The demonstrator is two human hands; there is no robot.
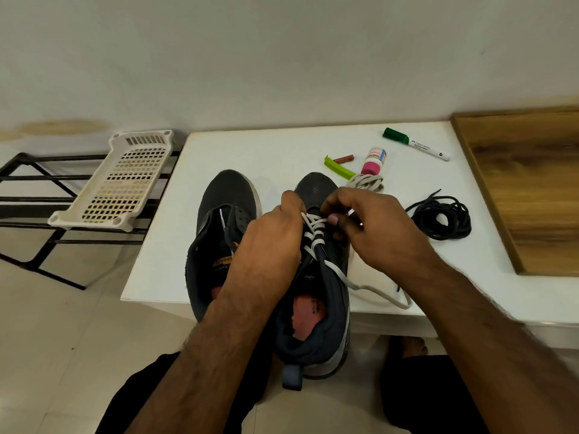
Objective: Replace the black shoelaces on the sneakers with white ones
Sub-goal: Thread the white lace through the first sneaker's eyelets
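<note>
Two dark sneakers stand on the white table (250, 151). The left sneaker (219, 220) has bare eyelets. The right sneaker (316, 311) carries a white lace (313, 234) crossed through several eyelets, with one loose end trailing right across the table. My left hand (272, 236) grips the left side of the lacing. My right hand (372, 227) pinches the lace at the upper right eyelets. A coil of black laces (441, 219) lies to the right. A bundled white lace (366, 181) sits behind my right hand.
A green marker (416, 144), a pink-capped tube (372, 161), a lime green clip (338, 167) and a small reddish stick (343, 158) lie at the back of the table. A wooden board (526, 183) is on the right. A white perforated tray (119, 180) rests on a black rack at left.
</note>
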